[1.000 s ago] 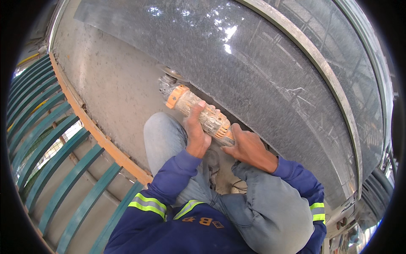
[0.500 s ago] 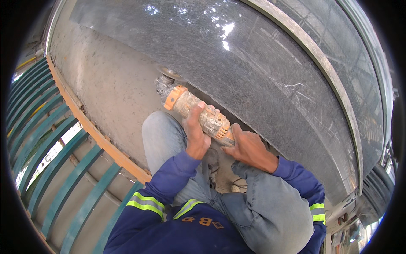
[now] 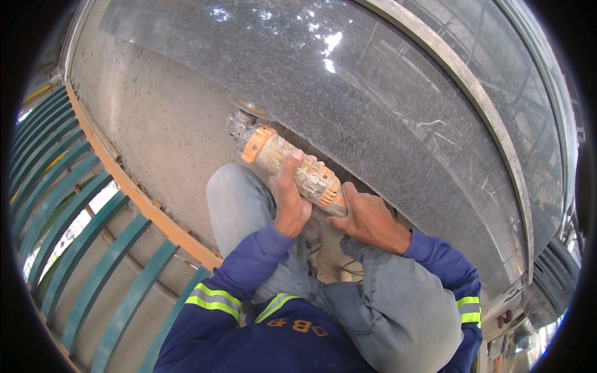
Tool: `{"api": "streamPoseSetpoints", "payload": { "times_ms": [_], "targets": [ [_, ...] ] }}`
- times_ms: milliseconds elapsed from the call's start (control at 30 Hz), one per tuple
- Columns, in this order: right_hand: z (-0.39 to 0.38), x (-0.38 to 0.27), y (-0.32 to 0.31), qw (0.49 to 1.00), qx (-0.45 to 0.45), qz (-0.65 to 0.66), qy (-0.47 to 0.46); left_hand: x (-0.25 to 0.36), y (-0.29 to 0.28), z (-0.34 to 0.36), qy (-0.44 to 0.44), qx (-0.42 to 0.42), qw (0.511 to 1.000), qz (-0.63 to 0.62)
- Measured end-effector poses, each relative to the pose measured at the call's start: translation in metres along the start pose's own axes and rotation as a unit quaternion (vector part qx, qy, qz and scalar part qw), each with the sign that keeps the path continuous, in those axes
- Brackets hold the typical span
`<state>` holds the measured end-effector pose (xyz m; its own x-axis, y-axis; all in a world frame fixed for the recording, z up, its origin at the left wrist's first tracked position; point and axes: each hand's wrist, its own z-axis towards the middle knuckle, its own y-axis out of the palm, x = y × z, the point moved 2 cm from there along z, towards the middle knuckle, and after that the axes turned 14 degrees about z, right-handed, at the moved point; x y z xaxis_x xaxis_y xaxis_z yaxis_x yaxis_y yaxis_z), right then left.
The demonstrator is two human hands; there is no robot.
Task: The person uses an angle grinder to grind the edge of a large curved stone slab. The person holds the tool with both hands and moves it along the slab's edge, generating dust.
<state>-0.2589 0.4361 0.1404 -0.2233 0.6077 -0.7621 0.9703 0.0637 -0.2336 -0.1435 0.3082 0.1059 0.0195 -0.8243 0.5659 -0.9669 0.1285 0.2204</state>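
A dusty orange angle grinder (image 3: 273, 153) lies slantwise before me, its head up and to the left. My left hand (image 3: 291, 193) wraps round the middle of its body, thumb on top. Round the rear end my right hand (image 3: 371, 214) is closed. The round disc (image 3: 239, 104) at the grinder's head meets the lower edge of a dark grey polished stone slab (image 3: 348, 105); part of the disc is hidden by the head and the slab edge. Both forearms rest near my bent knees.
A dusty concrete floor (image 3: 149, 93) stretches to the left of the slab. Beyond it runs a curved orange rail (image 3: 146, 199) with green slats (image 3: 112, 224). Past the slab's far side is a pale stone strip (image 3: 460, 59). A dark gap lies under the slab's near edge.
Both hands still grip the angle grinder, which has hardly moved along the slab edge. The whole view has shifted very slightly.
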Motion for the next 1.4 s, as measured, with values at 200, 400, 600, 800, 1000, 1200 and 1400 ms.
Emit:
{"api": "streamPoseSetpoints", "payload": {
  "times_ms": [200, 400, 600, 800, 1000, 1200, 1400],
  "targets": [
    [-0.006, -0.004, -0.009, 1.0, -0.012, -0.007, 0.012, -0.001, 0.004, -0.009, -0.007, -0.013, 1.0, 0.009],
    [-0.007, -0.001, -0.011, 1.0, -0.017, 0.009, 0.003, 0.002, 0.005, -0.009, 0.005, -0.018, 0.999, 0.034],
    [-0.005, -0.003, -0.01, 1.0, -0.005, -0.006, -0.016, 0.004, 0.003, -0.005, 0.003, -0.023, 0.999, 0.034],
    [-0.012, -0.007, -0.02, 1.0, -0.024, 0.003, -0.003, 0.006, 0.012, -0.018, -0.001, -0.022, 0.999, 0.039],
    [-0.01, -0.005, -0.017, 1.0, -0.005, 0.009, -0.021, 0.007, 0.011, -0.013, -0.002, -0.029, 0.999, 0.033],
    [-0.008, -0.008, -0.018, 1.0, -0.023, 0.017, -0.009, 0.008, 0.009, -0.009, 0.003, -0.03, 0.999, 0.037],
    [-0.012, -0.011, -0.022, 0.999, -0.034, 0.012, 0.011, 0.008, 0.013, -0.018, -0.002, -0.025, 0.999, 0.03]
  ]
}}
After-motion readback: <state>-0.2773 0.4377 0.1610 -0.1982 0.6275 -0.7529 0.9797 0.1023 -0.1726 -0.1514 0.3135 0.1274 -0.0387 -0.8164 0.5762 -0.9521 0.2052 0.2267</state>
